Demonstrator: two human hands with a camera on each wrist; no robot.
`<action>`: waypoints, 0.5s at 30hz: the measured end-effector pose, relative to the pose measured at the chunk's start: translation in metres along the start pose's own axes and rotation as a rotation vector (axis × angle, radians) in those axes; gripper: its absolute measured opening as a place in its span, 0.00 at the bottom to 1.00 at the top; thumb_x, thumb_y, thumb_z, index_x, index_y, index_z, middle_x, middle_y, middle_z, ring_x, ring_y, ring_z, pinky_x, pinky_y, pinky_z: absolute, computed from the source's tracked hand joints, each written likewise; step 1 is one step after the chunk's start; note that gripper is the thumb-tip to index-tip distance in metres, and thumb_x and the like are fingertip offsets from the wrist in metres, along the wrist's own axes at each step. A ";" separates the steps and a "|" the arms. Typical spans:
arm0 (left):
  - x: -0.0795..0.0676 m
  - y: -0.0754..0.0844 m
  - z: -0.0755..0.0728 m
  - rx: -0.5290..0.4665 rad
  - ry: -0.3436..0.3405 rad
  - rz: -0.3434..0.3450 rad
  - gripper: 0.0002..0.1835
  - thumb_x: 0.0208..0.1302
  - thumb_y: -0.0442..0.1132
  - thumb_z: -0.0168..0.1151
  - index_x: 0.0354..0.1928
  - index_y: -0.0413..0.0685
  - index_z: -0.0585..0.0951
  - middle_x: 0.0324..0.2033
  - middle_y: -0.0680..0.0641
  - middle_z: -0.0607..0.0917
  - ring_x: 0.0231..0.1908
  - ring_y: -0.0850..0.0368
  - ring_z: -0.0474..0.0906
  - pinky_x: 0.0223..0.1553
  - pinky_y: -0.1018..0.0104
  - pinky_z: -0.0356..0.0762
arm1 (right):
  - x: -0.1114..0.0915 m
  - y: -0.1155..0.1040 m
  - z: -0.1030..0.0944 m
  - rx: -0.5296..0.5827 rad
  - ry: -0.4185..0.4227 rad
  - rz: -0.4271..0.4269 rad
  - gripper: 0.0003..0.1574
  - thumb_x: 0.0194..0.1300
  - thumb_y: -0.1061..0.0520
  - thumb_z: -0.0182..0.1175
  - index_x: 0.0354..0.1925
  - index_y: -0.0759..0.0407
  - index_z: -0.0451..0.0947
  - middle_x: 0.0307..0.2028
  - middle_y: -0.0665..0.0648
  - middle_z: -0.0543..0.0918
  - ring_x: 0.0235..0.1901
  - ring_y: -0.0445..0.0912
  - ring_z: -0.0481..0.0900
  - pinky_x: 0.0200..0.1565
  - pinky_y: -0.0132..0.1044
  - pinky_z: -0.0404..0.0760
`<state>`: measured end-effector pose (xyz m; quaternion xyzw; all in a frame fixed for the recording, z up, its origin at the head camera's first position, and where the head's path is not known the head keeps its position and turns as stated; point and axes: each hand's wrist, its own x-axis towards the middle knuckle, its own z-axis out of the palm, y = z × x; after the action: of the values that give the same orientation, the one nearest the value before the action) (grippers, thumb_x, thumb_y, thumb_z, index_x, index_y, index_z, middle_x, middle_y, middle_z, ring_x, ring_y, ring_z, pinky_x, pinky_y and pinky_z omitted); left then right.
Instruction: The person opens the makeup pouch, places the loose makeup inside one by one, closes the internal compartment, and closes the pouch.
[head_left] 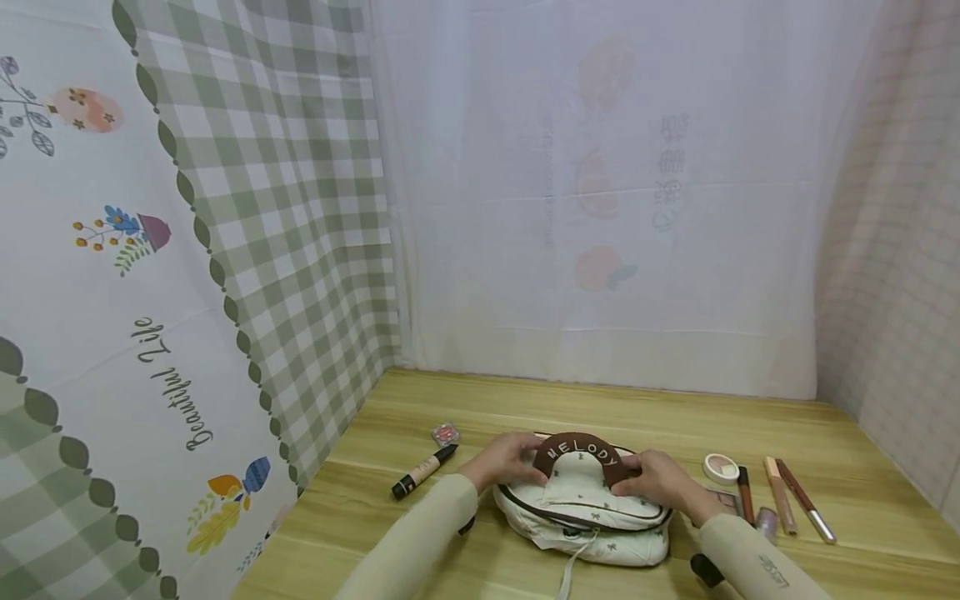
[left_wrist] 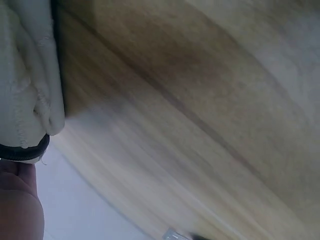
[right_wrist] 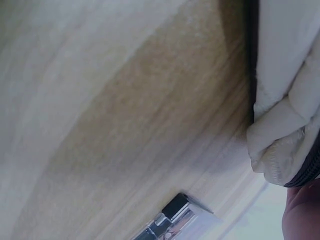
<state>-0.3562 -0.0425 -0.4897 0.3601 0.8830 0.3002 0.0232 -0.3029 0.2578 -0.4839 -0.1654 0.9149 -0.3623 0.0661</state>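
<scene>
A white cosmetic bag (head_left: 592, 546) with small dark bows, dark piping and a brown arched MELODY handle (head_left: 577, 448) lies on the wooden table. On its left side, my left hand (head_left: 513, 460) grips the bag near one end of the handle, thumb on top. My right hand (head_left: 660, 482) holds the opposite side, its thumb by the handle's other end. A pale cord (head_left: 572, 573) hangs from the front. Both wrist views catch only the bag's side and part of each hand; the fingertips beneath are hidden.
Left of the bag lie a black-capped beige tube (head_left: 424, 472) and a small clear case (head_left: 446, 433). To the right are a round compact (head_left: 721, 468), a dark-capped tube (head_left: 745, 493), a short purplish tube (head_left: 766, 522), a beige tube (head_left: 780, 496) and a brown pencil (head_left: 806, 500).
</scene>
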 end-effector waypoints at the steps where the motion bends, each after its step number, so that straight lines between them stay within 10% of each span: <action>1: 0.000 -0.001 0.001 0.000 -0.001 0.001 0.30 0.50 0.45 0.79 0.58 0.54 0.83 0.53 0.55 0.84 0.56 0.60 0.76 0.60 0.66 0.69 | 0.000 0.000 0.001 0.004 0.000 0.000 0.28 0.57 0.51 0.73 0.51 0.67 0.83 0.37 0.53 0.87 0.38 0.47 0.82 0.46 0.50 0.79; 15: 0.001 -0.005 0.007 -0.015 -0.021 -0.040 0.17 0.53 0.46 0.78 0.46 0.54 0.89 0.57 0.58 0.82 0.58 0.62 0.75 0.59 0.72 0.67 | -0.003 -0.012 -0.007 -0.107 0.036 -0.097 0.34 0.58 0.52 0.73 0.57 0.70 0.78 0.44 0.61 0.86 0.45 0.55 0.81 0.47 0.51 0.78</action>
<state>-0.3587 -0.0413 -0.4980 0.3452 0.8875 0.3026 0.0413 -0.2989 0.2550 -0.4705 -0.2061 0.9249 -0.3185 0.0230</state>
